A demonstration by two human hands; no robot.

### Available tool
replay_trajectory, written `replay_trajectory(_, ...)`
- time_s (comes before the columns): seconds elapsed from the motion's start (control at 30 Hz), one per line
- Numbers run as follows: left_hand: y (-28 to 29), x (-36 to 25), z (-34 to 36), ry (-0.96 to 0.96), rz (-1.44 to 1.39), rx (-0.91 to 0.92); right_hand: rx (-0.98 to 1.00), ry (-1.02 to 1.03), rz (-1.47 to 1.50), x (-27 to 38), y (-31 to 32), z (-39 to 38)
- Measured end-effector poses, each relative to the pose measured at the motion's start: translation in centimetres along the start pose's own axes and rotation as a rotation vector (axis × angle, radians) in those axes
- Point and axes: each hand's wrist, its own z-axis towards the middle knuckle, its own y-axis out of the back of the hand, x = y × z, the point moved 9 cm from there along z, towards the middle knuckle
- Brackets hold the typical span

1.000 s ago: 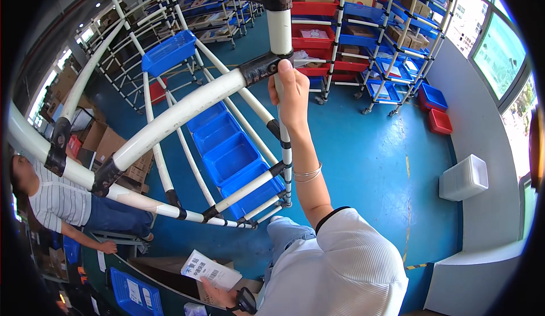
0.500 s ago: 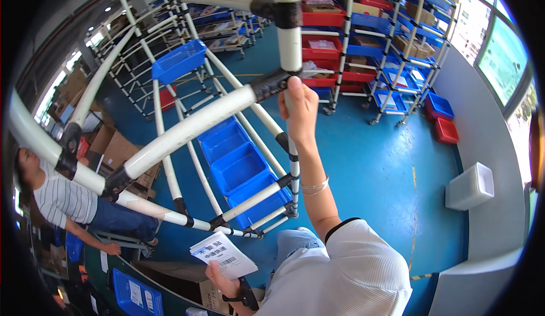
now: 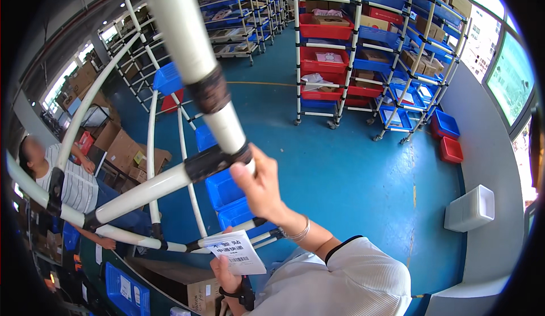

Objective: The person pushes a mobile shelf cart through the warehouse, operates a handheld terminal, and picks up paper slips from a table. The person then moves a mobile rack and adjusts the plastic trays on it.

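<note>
My right hand (image 3: 262, 186), with bracelets at the wrist, is wrapped round a white pipe post of a rack (image 3: 230, 131), just at a black joint (image 3: 214, 161). A horizontal white pipe (image 3: 142, 194) runs from that joint to the lower left. Low in front of me, my left hand (image 3: 226, 275) grips a stack of white printed labels (image 3: 238, 255) by its lower edge. The stack is tilted, with print and a barcode facing up. Blue bins (image 3: 227, 190) show behind the rack's pipes, partly hidden by the post and my right hand.
At the left, another person in a striped top (image 3: 74, 174) stands by cardboard boxes (image 3: 116, 146). A blue tray (image 3: 128, 290) lies on a dark table at lower left. Wheeled racks with red bins (image 3: 323, 60) stand ahead. White stacked bins (image 3: 470, 209) are by the right wall.
The rack's post and joint have swung left and come closer, my right hand moving left and down with them. The label stack has shifted slightly right. The other person's arm has lifted.
</note>
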Motion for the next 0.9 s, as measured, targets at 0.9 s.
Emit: replay_trajectory(0.9,6.1,1.7,-1.9,-0.31,0.341,-0.523,0.824,0.379,0.631,19.1,9.8,3.4)
